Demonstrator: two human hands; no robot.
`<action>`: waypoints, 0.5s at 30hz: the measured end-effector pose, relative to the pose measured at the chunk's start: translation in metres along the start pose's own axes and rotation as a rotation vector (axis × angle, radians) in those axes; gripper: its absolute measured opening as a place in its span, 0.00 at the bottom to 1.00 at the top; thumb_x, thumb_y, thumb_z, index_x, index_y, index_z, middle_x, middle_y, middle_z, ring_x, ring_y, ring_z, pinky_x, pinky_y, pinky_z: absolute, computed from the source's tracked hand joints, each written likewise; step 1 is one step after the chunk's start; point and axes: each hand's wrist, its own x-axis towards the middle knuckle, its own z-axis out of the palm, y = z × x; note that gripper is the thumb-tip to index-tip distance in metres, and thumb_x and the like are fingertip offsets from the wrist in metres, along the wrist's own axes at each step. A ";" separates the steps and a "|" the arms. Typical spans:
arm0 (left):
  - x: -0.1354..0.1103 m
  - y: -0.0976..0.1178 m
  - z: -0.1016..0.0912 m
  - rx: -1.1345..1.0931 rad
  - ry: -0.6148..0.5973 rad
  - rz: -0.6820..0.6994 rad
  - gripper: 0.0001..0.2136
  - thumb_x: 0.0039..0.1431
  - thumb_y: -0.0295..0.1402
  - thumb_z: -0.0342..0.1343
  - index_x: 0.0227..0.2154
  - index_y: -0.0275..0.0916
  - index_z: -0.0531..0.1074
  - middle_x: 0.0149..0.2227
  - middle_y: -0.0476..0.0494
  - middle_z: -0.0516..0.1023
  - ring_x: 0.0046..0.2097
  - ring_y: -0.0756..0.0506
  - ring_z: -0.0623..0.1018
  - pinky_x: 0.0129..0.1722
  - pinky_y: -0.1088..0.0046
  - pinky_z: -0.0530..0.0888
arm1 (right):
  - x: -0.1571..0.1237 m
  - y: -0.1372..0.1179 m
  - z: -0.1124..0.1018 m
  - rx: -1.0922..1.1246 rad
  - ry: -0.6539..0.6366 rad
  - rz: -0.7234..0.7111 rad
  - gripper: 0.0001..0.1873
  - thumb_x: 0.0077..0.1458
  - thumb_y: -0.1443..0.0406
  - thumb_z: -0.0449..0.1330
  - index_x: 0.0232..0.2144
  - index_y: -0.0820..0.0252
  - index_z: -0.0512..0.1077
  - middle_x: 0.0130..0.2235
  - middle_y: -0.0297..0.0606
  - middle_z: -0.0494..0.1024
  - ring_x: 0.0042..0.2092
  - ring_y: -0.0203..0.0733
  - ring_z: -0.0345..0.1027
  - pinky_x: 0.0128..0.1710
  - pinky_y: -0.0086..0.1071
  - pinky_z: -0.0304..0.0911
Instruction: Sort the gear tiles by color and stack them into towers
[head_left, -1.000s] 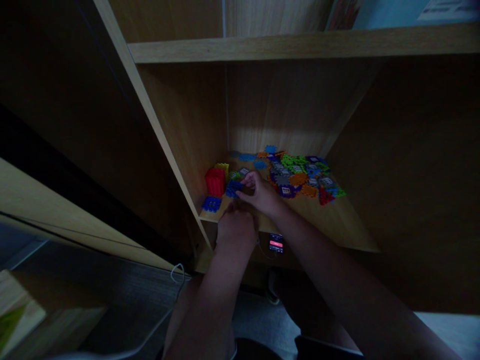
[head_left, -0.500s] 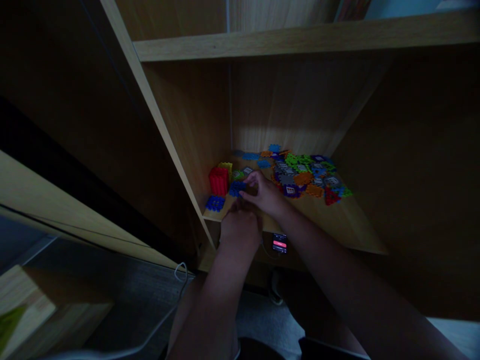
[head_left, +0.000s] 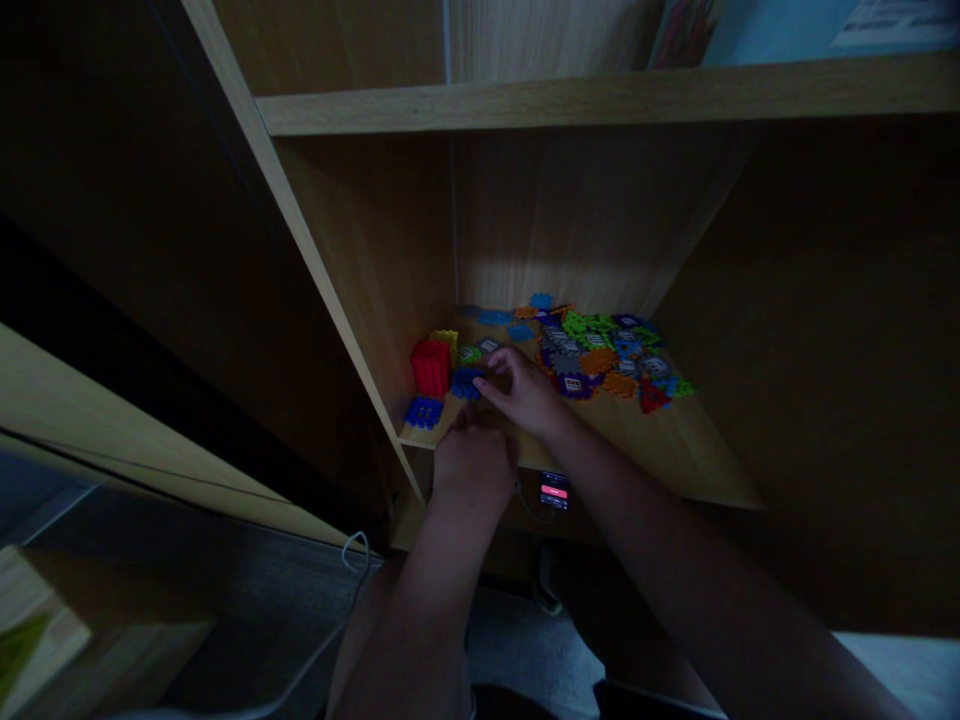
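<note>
My left hand (head_left: 475, 458) is closed, with its back towards me, over the shelf's front edge. Its fingertips are mostly hidden, and whatever they may hold cannot be made out. My right hand (head_left: 528, 394) reaches in from the right, thumb and forefinger curved and apart. Its thumb tip meets the right edge of a blue notched building tile (head_left: 466, 382), which may be more than one tile. Left of this stands a red cube of ridged tiles (head_left: 431, 368), with a yellow tile (head_left: 445, 342) behind it. Another blue tile (head_left: 424, 412) lies flat in front of the cube.
A mixed pile of notched tiles (head_left: 598, 361) covers the shelf's middle and right. Light blue tiles (head_left: 495, 317) lie at the back. Below the front edge a lit phone (head_left: 554, 490) has a cable attached. An upper shelf board (head_left: 525, 104) crosses above.
My right thumb has shifted slightly up along the blue tile's edge. My left hand keeps almost the same place. The whole view has tilted a little, so everything sits slightly lower and further left.
</note>
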 end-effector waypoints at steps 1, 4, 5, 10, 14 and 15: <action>0.000 0.000 0.000 -0.002 0.003 0.003 0.19 0.71 0.35 0.56 0.57 0.26 0.76 0.58 0.19 0.78 0.59 0.31 0.80 0.53 0.59 0.79 | 0.000 0.001 0.000 -0.017 0.028 -0.012 0.14 0.64 0.52 0.63 0.44 0.52 0.68 0.46 0.42 0.79 0.47 0.49 0.75 0.50 0.44 0.71; -0.001 -0.001 0.000 -0.005 0.019 0.001 0.17 0.71 0.35 0.56 0.54 0.27 0.77 0.56 0.21 0.79 0.57 0.32 0.81 0.52 0.60 0.79 | 0.001 0.002 0.000 -0.102 0.089 -0.031 0.09 0.68 0.55 0.58 0.42 0.53 0.71 0.45 0.44 0.79 0.50 0.51 0.74 0.53 0.45 0.71; -0.001 -0.001 0.000 -0.005 0.020 0.001 0.16 0.71 0.35 0.55 0.53 0.27 0.78 0.56 0.21 0.79 0.57 0.32 0.81 0.52 0.60 0.79 | 0.001 0.002 0.001 -0.140 0.100 -0.033 0.08 0.69 0.57 0.58 0.41 0.53 0.71 0.44 0.44 0.80 0.50 0.51 0.74 0.54 0.46 0.70; 0.001 0.001 -0.004 0.003 -0.014 -0.019 0.17 0.72 0.35 0.54 0.54 0.26 0.77 0.56 0.20 0.79 0.54 0.32 0.83 0.50 0.60 0.80 | 0.010 0.001 -0.013 -0.354 0.124 -0.070 0.10 0.70 0.61 0.55 0.39 0.56 0.75 0.43 0.45 0.80 0.50 0.53 0.72 0.57 0.48 0.67; 0.003 0.003 -0.008 0.016 -0.041 -0.040 0.18 0.73 0.36 0.52 0.54 0.26 0.77 0.54 0.21 0.80 0.52 0.31 0.84 0.48 0.59 0.81 | 0.028 0.015 -0.059 -0.522 0.164 -0.101 0.13 0.71 0.61 0.54 0.40 0.58 0.77 0.47 0.48 0.80 0.52 0.55 0.71 0.58 0.48 0.66; 0.003 0.003 -0.009 0.018 -0.045 -0.040 0.18 0.73 0.36 0.52 0.53 0.26 0.77 0.53 0.21 0.81 0.52 0.31 0.84 0.47 0.59 0.81 | 0.031 0.021 -0.073 -0.564 0.172 -0.096 0.14 0.71 0.61 0.53 0.42 0.58 0.78 0.48 0.49 0.80 0.53 0.56 0.71 0.58 0.48 0.65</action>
